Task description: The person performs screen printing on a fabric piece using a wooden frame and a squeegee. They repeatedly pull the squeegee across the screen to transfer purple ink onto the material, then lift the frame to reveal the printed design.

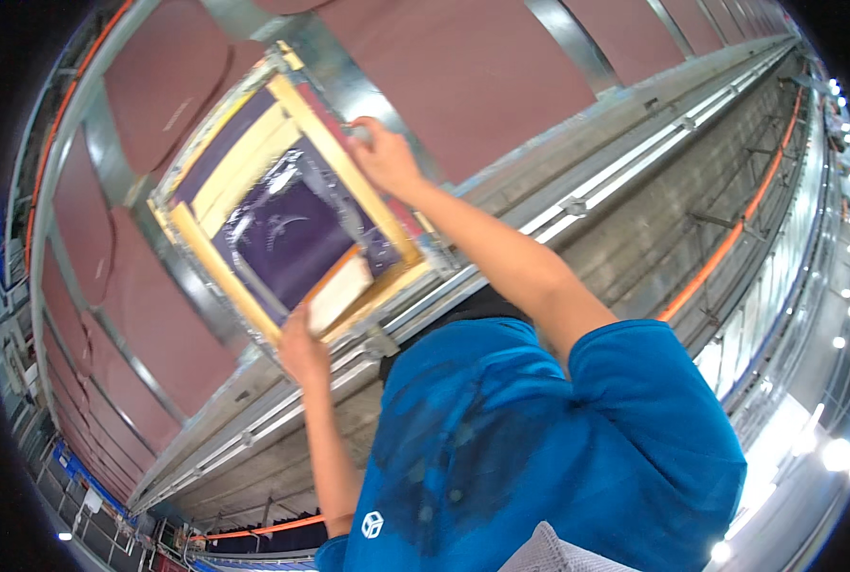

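Observation:
A squarish frame (192,224) with cream-yellow strips around a dark purple panel (287,243) lies tilted on a long surface of maroon panels and metal bands. Glossy clear film edges the purple middle, and a pale strip (342,291) shows at its lower side. My right hand (380,157) grips the frame's upper right edge, beside a red strip, with fingers curled; what lies under the fingertips is small and unclear. My left hand (303,348) holds the frame's bottom edge near its lower left corner, its fingertips partly hidden.
The maroon surface (463,76) stretches to both sides. A metal rail (635,153) runs along its near edge, in front of my body. Beyond lie a grey concrete trough (635,243), an orange pipe (730,248) and bright lights at the far right.

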A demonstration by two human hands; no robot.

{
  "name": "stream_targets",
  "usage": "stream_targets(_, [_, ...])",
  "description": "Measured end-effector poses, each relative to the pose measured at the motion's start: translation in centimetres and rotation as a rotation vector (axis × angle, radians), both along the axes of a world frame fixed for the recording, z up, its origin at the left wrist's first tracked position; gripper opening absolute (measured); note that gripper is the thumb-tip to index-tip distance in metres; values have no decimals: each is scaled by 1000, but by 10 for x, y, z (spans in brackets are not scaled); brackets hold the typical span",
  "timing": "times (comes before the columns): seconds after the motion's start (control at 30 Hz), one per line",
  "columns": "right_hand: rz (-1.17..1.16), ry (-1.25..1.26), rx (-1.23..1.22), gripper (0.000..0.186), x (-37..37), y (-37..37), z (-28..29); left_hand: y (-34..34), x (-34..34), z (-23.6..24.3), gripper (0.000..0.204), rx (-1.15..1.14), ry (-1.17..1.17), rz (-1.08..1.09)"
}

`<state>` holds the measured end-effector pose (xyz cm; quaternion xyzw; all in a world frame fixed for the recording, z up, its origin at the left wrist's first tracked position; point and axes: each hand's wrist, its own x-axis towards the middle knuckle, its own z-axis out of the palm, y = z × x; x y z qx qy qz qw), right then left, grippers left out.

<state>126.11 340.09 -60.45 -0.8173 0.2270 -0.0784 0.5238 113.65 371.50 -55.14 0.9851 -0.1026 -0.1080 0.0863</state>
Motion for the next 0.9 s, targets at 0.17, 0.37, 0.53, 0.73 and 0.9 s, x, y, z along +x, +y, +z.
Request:
stream_targets(0.17, [20,61,272,37,17,-61,-17,-51,40,-24,57,32,27,-31])
stream_targets(0.37, [122,-87,497,49,45,-131,-76,-110,91,-68,52,72,77,-12])
stream_targets(0.53, [249,-236,-92,29,110,-269,-80,-144,123,-81,50,177,132,28])
stream_targets(0.73, [175,-414,-489,30,309,-495,-84,-161,154,-59,38,234,198,90])
stream_targets(0.9, [9,-194,-875,45,421,-578,-135,-160,162,-64,31,218,205,76])
